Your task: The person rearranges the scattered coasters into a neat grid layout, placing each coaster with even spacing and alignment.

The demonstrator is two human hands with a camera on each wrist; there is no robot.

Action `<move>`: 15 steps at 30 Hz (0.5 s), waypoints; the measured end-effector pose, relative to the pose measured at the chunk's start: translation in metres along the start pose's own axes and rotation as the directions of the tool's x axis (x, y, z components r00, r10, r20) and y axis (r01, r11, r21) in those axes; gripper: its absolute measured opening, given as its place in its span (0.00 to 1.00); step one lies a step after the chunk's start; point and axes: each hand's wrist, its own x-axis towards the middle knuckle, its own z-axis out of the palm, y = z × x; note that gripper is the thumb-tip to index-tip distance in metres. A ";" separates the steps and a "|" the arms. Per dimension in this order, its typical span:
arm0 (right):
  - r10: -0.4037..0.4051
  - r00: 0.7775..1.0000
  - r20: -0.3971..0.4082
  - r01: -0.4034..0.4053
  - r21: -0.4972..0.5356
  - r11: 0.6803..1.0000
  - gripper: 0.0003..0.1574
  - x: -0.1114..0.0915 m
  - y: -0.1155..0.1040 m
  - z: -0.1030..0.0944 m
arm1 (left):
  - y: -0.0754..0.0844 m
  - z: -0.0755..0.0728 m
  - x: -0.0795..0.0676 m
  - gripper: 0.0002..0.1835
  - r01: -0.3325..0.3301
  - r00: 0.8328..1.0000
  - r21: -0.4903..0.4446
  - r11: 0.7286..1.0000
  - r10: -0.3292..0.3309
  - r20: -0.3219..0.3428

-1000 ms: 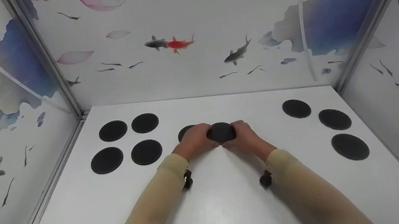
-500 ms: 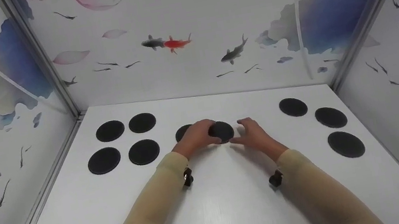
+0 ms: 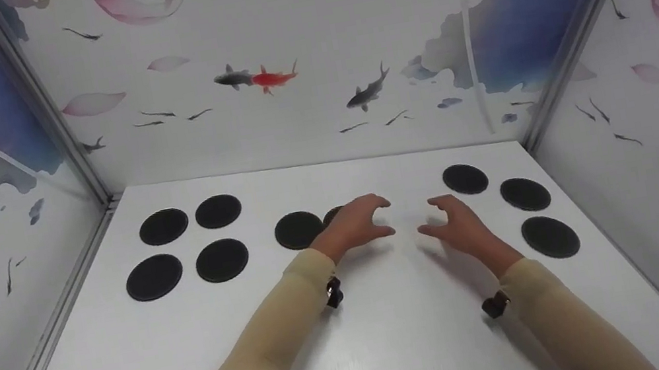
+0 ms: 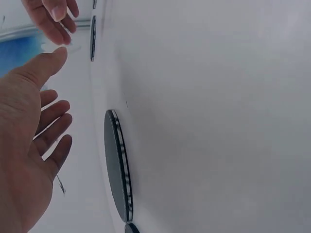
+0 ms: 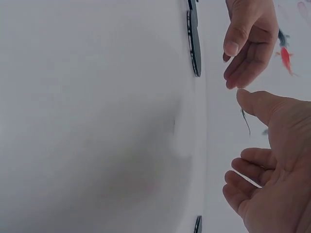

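Both hands hover over the white table with bent, spread fingers and nothing between them. My left hand is just in front of a black round disc, which it partly hides in the head view. Left of that lies another black disc, fully visible. In the left wrist view, a flat disc with a banded silvery edge lies below the left palm. My right hand faces the left one across a gap. Nearest to it are the back right disc and the middle right disc.
Several matching discs form a two-by-two group at the left, including the front left disc and back disc. A front right disc lies near the right edge. White panels with printed fish enclose the table.
The left hand let go of the disc it gripped and moved right, off it. The right hand released it earlier and moved further right. The head view shifted slightly right.
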 end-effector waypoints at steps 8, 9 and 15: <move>0.021 0.997 -0.075 -0.022 -0.018 1.000 0.48 -0.032 0.033 -0.040 | 0.039 0.015 0.025 0.33 -0.097 0.995 -0.009 0.995 0.097 0.017; 0.022 0.996 -0.083 -0.023 -0.019 1.000 0.48 -0.036 0.037 -0.045 | 0.045 0.018 0.029 0.33 -0.113 0.993 -0.012 0.994 0.113 0.015; 0.070 0.995 -0.075 -0.074 -0.048 0.996 0.55 -0.060 0.055 -0.070 | 0.079 0.033 0.047 0.32 -0.181 0.983 -0.039 0.983 0.181 0.008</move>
